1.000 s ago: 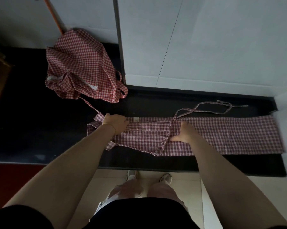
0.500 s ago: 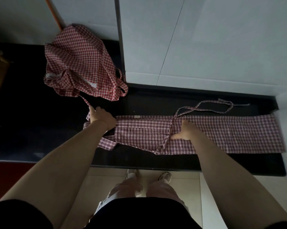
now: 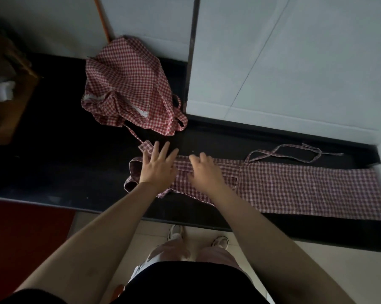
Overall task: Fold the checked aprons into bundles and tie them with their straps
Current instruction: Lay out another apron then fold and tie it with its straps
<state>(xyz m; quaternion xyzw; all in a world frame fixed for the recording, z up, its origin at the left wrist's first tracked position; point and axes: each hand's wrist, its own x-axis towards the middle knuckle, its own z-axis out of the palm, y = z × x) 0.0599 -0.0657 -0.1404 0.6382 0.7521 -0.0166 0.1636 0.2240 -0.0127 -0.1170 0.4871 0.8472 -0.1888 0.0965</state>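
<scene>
Both hands lie flat and spread — left hand (image 3: 157,170), right hand (image 3: 203,174) — on the folded apron (image 3: 295,185). It looks soft and limp; better gripped at its strap (image 3: 295,151), beyond the right hand.

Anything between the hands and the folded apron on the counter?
Nothing visible. The left hand and right hand already lie on the left end of the folded apron, fingers spread. The crumpled apron sits apart, farther back on the counter.

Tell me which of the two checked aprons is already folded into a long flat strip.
The apron under both hands, stretched along the dark counter's front edge. The other apron lies crumpled in a heap against the wall.
</scene>
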